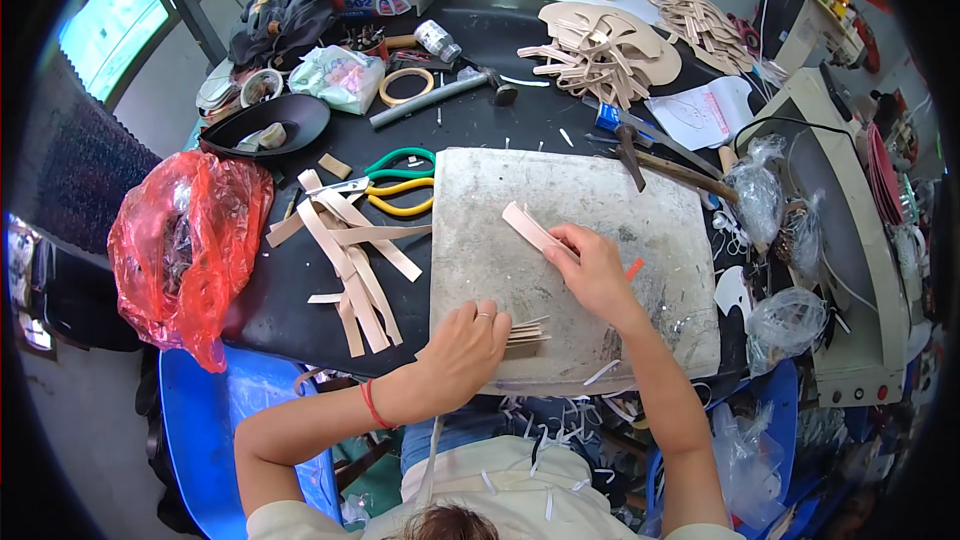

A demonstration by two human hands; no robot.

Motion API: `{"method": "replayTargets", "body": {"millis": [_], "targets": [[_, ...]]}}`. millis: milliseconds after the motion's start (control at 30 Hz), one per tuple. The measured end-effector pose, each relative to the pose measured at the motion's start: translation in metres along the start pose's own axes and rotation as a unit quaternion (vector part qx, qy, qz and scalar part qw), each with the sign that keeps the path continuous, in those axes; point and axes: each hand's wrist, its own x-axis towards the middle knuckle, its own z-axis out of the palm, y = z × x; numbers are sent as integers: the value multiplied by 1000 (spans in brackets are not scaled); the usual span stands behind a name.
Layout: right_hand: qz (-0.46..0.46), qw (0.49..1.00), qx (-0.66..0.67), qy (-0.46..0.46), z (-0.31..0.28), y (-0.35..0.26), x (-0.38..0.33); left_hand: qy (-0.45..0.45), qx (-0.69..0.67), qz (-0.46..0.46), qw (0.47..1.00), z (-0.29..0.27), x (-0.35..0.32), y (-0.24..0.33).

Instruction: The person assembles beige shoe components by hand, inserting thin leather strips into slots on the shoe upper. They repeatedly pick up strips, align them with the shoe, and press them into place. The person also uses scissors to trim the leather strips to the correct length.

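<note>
Pinched between the thumb and fingers of my right hand point(592, 275) is a beige strip point(527, 225), slanting up and left over a worn whitish board point(575, 175). By its wrist a small orange-red piece point(634, 269) shows on the board. My left hand point(465, 350), nearer to me at the board's front left, is closed around a bundle of thin beige strips point(527, 333) whose ends fan out to the right. Left of the board lies a loose pile of beige strips point(355, 265). Scissors point(402, 180) with one green and one yellow handle rest just behind that pile.
A wooden-handled hammer point(685, 175) crosses the board's far right corner. Farther back are another hammer point(435, 100), a tape roll point(406, 87) and heaped beige cut pieces point(605, 50). A red plastic bag point(185, 250) hangs at the left edge; a beige machine point(845, 260) stands right.
</note>
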Motion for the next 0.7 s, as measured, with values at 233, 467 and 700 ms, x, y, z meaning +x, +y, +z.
{"method": "replayTargets", "body": {"millis": [233,467,700], "targets": [[110,973,201,6,-4,-21,-11,60,-679,-337,649,-4,18,-22],[77,908,413,-9,34,-66,-37,231,-841,-333,358,22,34,-4],[89,915,393,32,53,-54,-44,250,-902,-239,258,12,31,2]]}}
